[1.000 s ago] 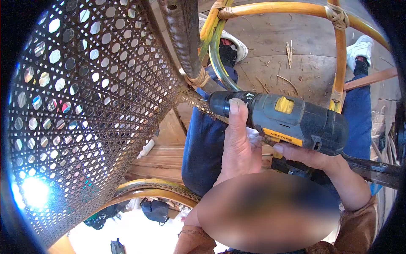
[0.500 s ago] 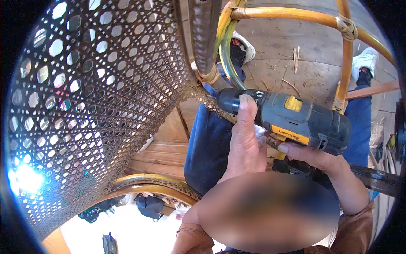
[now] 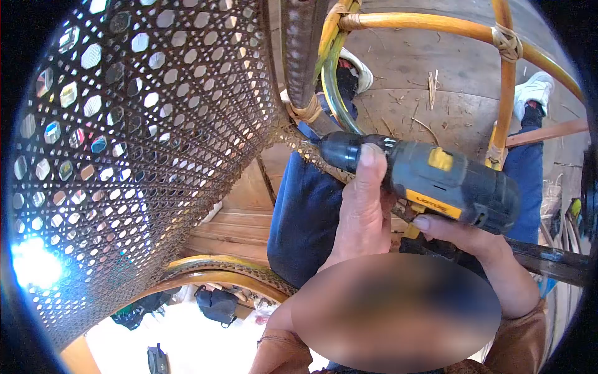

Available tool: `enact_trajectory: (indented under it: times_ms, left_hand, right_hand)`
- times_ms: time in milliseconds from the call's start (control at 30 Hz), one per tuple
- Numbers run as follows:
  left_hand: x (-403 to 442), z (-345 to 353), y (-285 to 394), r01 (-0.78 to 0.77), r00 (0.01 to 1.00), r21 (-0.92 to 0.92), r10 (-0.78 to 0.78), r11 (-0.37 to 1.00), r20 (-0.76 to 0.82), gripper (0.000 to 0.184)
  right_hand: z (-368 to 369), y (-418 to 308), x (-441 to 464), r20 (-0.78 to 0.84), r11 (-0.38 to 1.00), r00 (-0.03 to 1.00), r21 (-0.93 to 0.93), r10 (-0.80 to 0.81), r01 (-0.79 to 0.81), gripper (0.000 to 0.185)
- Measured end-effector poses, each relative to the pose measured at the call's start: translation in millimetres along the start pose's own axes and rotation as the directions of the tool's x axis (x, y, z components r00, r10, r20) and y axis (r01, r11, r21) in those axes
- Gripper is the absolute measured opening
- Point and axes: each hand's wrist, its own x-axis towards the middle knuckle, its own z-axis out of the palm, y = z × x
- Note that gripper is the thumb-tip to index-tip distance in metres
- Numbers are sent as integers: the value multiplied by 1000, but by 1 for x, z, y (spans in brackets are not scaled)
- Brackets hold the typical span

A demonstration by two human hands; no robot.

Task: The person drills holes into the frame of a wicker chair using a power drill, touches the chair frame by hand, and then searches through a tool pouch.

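Brown woven cane panel [image 3: 143, 124] fills the left of the frame; plank floor [image 3: 398, 65] upper right, yellow rattan frame [image 3: 414, 23] curving over it. Blue trousers [image 3: 302, 215] at centre and right, dark bar [image 3: 545, 257] crossing lower right. Main item: cordless drill [image 3: 430, 181], dark grey with yellow, right of centre, both hands on it. Long axis near level, dropping a bit toward the right; chuck [image 3: 339, 149] at the left end points at the panel's right-hand edge. Contact or gap there: can't tell, no bit clearly visible. Left hand [image 3: 362, 218] is the nearer one to chuck and panel: thumb over the drill's front, other fingers mostly hidden underneath, looks wrapped round it. Right hand [image 3: 483, 240] is farther back, closed round the grip under the body, thumb just below the yellow label [image 3: 434, 204]; the rest of those fingers are out of sight. Containers: one black bag [image 3: 217, 305], lower left, contents not visible. Smallest stuff: straw-like slivers [image 3: 431, 90] scattered on the floor, upper right.
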Motion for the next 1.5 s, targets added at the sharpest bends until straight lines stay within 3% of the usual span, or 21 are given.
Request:
enact_trajectory:
  times_ms: [100,200,300,333,433,567,733,833,933,1033,1267,1500]
  left_hand:
    - [-2,5,-2,-6,998,29,4,1000,66,49]
    - [1,3,-5,-49,999,88,50,995,-2,50]
    - [3,-2,-4,4,1000,47,-4,999,-2,53]
    - [5,-3,-6,-11,999,83,15,996,-49,56]
    - [6,-3,-5,-8,1000,88,7,996,3,59]
    - [11,-9,-7,-4,999,88,8,996,-41,61]
    - [13,-10,-10,-42,986,106,58,993,-159,63]
    - [10,-9,-8,-39,982,36,45,999,-182,60]
    - [10,-8,-7,-103,980,8,103,995,-171,57]
    - [13,-10,-7,-131,976,-42,121,991,-181,56]
    - [15,-12,-4,-88,984,-30,82,996,-156,58]
    - [14,-16,-2,-70,992,-61,63,996,-110,57]
  right_hand:
    - [-1,-5,-11,31,938,973,258,230,-230,41]
    - [5,7,-7,70,890,974,397,216,-226,40]
    - [16,15,-2,-23,904,992,414,128,-107,40]
    - [14,12,-4,11,889,978,415,210,-195,40]
    - [9,13,-2,18,914,977,349,212,-205,40]
    - [13,12,5,-9,926,995,367,98,-88,39]
    - [13,14,11,30,921,994,376,102,-106,37]
    - [10,13,11,-28,965,965,-21,-262,261,36]
    - [19,17,7,-41,997,996,23,-77,78,43]
    - [18,17,11,-54,976,974,7,-218,219,43]
    - [22,15,12,-16,958,998,282,64,-57,43]
    - [26,15,17,-14,988,1000,152,-8,11,40]
